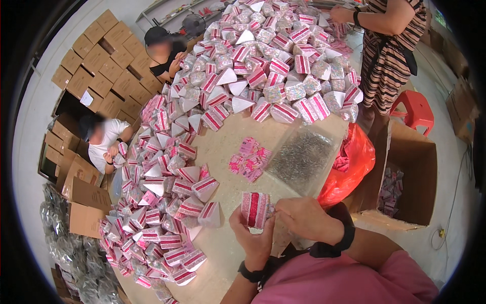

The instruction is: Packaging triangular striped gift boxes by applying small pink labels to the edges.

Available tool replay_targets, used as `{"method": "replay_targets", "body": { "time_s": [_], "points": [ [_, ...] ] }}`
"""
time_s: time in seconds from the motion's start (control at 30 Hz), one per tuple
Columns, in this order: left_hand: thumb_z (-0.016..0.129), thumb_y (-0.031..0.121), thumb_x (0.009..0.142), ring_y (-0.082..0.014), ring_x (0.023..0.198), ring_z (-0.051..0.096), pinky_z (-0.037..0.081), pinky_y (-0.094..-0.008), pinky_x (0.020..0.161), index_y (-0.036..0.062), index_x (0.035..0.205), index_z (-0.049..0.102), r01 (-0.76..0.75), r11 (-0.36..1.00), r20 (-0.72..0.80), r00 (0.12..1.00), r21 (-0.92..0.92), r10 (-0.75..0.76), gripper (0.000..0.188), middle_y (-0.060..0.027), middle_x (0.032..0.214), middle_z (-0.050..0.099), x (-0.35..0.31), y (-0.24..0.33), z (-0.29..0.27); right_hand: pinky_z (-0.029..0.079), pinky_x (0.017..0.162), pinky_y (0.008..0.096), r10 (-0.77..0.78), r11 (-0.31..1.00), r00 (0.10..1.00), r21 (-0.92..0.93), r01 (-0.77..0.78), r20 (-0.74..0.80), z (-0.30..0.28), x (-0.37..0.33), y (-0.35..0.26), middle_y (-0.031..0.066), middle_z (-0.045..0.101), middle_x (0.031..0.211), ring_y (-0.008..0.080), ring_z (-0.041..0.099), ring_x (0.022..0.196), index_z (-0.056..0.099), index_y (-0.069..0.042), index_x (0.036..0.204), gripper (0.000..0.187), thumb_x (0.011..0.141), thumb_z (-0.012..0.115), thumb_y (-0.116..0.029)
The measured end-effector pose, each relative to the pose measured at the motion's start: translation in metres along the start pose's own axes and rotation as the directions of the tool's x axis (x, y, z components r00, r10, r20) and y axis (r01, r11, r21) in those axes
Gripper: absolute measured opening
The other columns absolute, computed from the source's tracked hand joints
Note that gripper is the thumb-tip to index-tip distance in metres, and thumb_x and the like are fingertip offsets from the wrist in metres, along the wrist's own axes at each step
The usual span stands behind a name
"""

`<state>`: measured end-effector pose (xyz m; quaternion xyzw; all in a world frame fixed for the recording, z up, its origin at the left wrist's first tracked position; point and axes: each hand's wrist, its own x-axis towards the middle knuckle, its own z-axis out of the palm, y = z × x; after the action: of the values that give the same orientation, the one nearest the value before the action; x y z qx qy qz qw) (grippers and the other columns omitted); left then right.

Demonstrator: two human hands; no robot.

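Note:
My left hand point(254, 244) is closed around a glittery cake-slice ornament point(255, 209) with pink, white and deep-pink layers, held up above the near edge of the table. Against the ornament's right side, my right hand point(308, 220) has its fingers drawn together; whatever they pinch is too small to make out. Beyond my hands lies a loose stack of pink printed cards point(249, 158). Beside the cards is a clear shallow tray point(324, 143) of many thin metal pieces.
Cake-slice ornaments point(243, 81) pile along the table's left and far sides. At the right hang a red plastic bag point(362, 152) and an open carton point(415, 157), near a red stool point(417, 109). Two people sit at left, one stands far right. Stacked cartons point(109, 66) line the wall.

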<state>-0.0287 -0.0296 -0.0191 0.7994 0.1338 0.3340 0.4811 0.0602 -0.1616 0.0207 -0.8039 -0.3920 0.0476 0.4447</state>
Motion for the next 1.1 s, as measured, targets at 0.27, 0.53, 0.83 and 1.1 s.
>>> {"method": "replay_targets", "body": {
  "time_s": [0.27, 0.53, 0.83, 1.1],
  "points": [
    [0.074, 0.003, 0.070, -0.0200, 0.108, 0.048, 0.039, -0.0334, 0.096, 0.0006, 0.124, 0.033, 0.194, 0.958, 0.021, 0.981, -0.211, -0.194, 0.068, -0.0112, 0.115, 0.042, -0.003, -0.003, 0.000, 0.042, 0.049, 0.0292, 0.302, 0.642, 0.924, 0.666, -0.380, 0.236, 0.009, 0.002, 0.013, 0.0080, 0.059, 0.063, 0.0138, 0.057, 0.056, 0.050, -0.004, 0.098, 0.016, 0.084, 0.056, -0.010],
    [0.071, 0.004, 0.074, -0.0187, 0.107, 0.047, 0.039, -0.0320, 0.094, -0.0001, 0.120, 0.041, 0.374, 0.897, -0.013, 0.922, -0.234, -0.388, 0.056, -0.0087, 0.112, 0.047, 0.001, -0.016, -0.021, 0.046, 0.058, 0.0225, 0.215, 0.470, 0.874, 0.738, -0.484, 0.436, 0.026, 0.013, 0.012, 0.0027, 0.058, 0.077, 0.0088, 0.057, 0.065, 0.053, -0.003, 0.097, 0.014, 0.089, 0.057, -0.013],
    [0.064, 0.018, 0.083, -0.0308, 0.135, 0.027, 0.027, -0.0429, 0.108, -0.0004, 0.143, 0.023, 0.216, 0.908, -0.519, 0.855, 0.358, 0.001, 0.074, -0.0210, 0.147, 0.026, 0.074, -0.066, -0.192, 0.047, 0.058, 0.0246, 0.285, 0.522, 0.917, 0.758, -0.391, 0.277, -0.009, 0.011, 0.062, 0.0053, 0.063, 0.085, 0.0129, 0.064, 0.070, 0.056, -0.004, 0.096, 0.016, 0.089, 0.055, -0.018],
    [0.066, 0.011, 0.078, -0.0313, 0.132, 0.031, 0.022, -0.0395, 0.110, -0.0040, 0.141, 0.024, -0.100, 0.907, 0.232, 0.973, 0.409, 0.003, 0.077, -0.0201, 0.140, 0.035, 0.080, 0.040, -0.074, 0.047, 0.057, 0.0255, 0.488, 0.533, 0.863, 0.827, -0.178, -0.128, -0.094, 0.018, 0.147, 0.0074, 0.063, 0.086, 0.0148, 0.064, 0.070, 0.052, -0.003, 0.104, 0.022, 0.088, 0.057, -0.017]
  ]
}}
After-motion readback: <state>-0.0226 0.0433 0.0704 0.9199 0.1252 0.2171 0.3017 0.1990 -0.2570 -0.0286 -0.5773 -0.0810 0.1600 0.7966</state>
